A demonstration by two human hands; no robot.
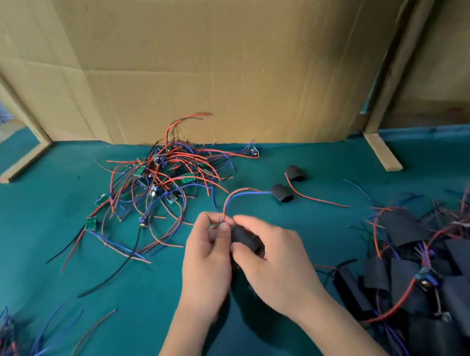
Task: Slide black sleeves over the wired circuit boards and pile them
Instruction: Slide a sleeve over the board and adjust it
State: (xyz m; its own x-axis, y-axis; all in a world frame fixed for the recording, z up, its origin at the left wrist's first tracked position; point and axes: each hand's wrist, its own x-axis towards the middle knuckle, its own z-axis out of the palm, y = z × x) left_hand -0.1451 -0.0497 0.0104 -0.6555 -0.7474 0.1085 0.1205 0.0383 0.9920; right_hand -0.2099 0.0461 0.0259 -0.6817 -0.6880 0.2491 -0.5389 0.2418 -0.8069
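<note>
Thin blue and red loose wires (0,353) lay frayed at the left edge of the teal felt table (52,237). Farther in, a tangle of wired circuit boards (163,180) with small green rectangles sat against creased cardboard (208,59). At centre, the left hand (207,262) pinched red and blue leads while the right hand (274,260) gripped a matte black sleeve (244,237). Two loose sleeves (281,193) lay just beyond. The sleeved pile (446,273) crowded the right edge; open felt remained between.
</note>
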